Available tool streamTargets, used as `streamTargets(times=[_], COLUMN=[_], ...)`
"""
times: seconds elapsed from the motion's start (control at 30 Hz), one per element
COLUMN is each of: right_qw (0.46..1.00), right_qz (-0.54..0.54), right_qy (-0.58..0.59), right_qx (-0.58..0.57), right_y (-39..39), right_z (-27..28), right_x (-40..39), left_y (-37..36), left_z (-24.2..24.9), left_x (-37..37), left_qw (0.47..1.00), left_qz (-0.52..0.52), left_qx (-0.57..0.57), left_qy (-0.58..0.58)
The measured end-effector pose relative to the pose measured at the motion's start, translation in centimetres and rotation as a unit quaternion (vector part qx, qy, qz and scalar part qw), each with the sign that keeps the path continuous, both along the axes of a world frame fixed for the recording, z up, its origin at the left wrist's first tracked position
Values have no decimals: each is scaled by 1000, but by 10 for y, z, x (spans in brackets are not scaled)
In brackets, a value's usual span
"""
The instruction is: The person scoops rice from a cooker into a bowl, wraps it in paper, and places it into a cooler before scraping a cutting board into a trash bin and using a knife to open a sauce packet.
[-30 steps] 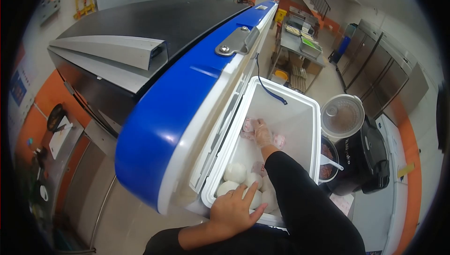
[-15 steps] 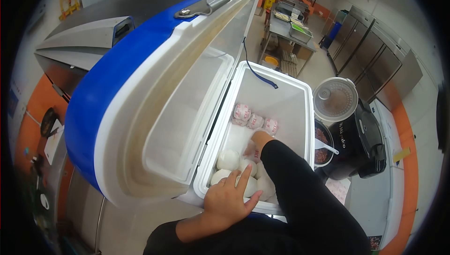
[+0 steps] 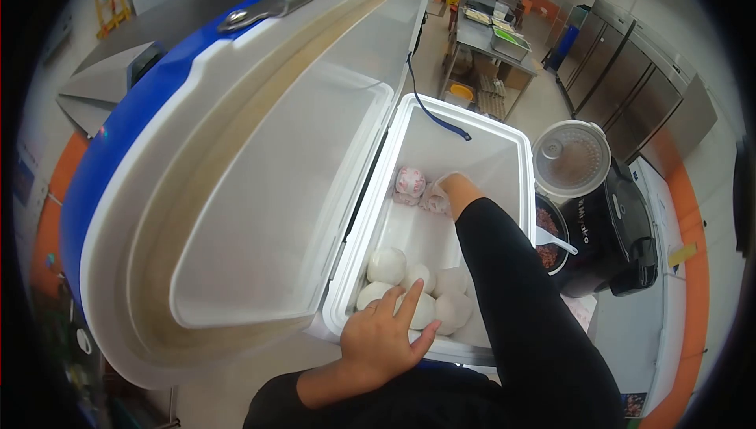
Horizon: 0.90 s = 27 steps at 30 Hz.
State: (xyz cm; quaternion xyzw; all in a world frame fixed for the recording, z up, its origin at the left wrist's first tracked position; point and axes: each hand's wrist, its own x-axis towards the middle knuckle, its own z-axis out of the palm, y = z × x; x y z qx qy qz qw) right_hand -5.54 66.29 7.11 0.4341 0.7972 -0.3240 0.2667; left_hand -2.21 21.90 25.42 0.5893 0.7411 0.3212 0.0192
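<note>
A white-lined cooler box [image 3: 337,303] stands before me, its lid with the blue outer shell [image 3: 102,153] swung up to the left. My left hand [image 3: 386,342] is open at the near rim, fingers spread over several white round bundles [image 3: 387,266]. Farther in, my right hand [image 3: 458,189] reaches down among round packs in red-printed paper marked rice. It seems closed around one wrapped rice pack [image 3: 435,199], though its fingertips are mostly hidden; something translucent covers the fingers. Left of it, another wrapped rice pack [image 3: 410,182] rests on the pile.
Right of the cooler are a black rice cooker [image 3: 610,228] with its lid [image 3: 571,159] raised and a pot of reddish-brown food [image 3: 545,254] with a white paddle [image 3: 557,241]. A steel table [image 3: 476,35] and steel cabinets [image 3: 622,59] stand behind. A blue strap [image 3: 437,123] hangs inside.
My right hand has moved away from me, carrying a wrapped rice pack from beside the white bundles to the far pile. My left hand has stayed put. The view has shifted slightly.
</note>
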Motion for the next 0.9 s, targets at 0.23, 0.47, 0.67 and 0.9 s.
streamTargets(times=[0.23, 0.47, 0.67, 0.9], right_qw=[923, 800, 799, 819], right_qz=[101, 74, 266, 530], right_qy=[-9, 252, -110, 7], right_qx=[372, 540, 528, 220], right_y=[-60, -96, -71, 14], right_z=[27, -37, -21, 86], right_x=[7, 41, 25, 19], left_y=[0, -1, 0, 0], left_z=[1, 0, 3, 4], left_x=[1, 0, 3, 10], left_qw=[1000, 1000, 1000, 998], left_qz=[6, 9, 11, 41], left_qx=[-4, 6, 0, -35], left_qy=[0, 8, 9, 32])
